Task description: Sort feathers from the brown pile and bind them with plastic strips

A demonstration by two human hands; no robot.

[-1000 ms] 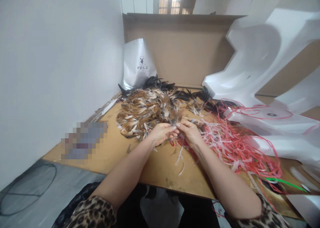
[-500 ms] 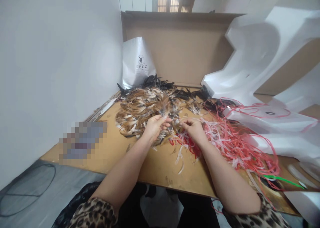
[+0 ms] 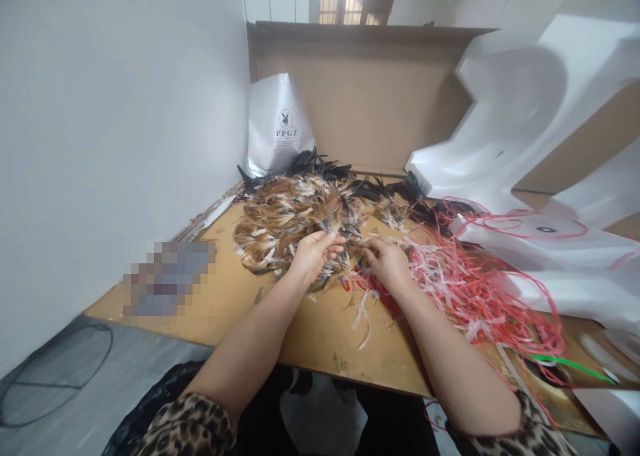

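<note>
Above the near edge of a pile of brown and white feathers (image 3: 270, 223), my left hand (image 3: 313, 256) pinches a small bunch of brown feathers (image 3: 327, 209), its tips fanned upward. Close by on the right, my right hand (image 3: 387, 263) has its thumb and fingers closed together. A thin brownish feather (image 3: 357, 244) shows at those fingertips, partly blurred. Beneath and beside the right wrist lies a tangle of red and pale pink strings (image 3: 465, 283). Black feathers (image 3: 315, 166) lie along the back of the pile.
A white bag (image 3: 280, 123) with a rabbit logo stands behind the feathers, against a cardboard panel (image 3: 380, 96). White moulded foam pieces (image 3: 515, 116) crowd the right side. On the left of the wooden table (image 3: 235, 323) lies a blurred-out item (image 3: 170, 279) near the wall.
The whole view has shifted slightly. A brownish feather now shows more clearly at my right fingertips. My left hand keeps its bunch in nearly the same place.
</note>
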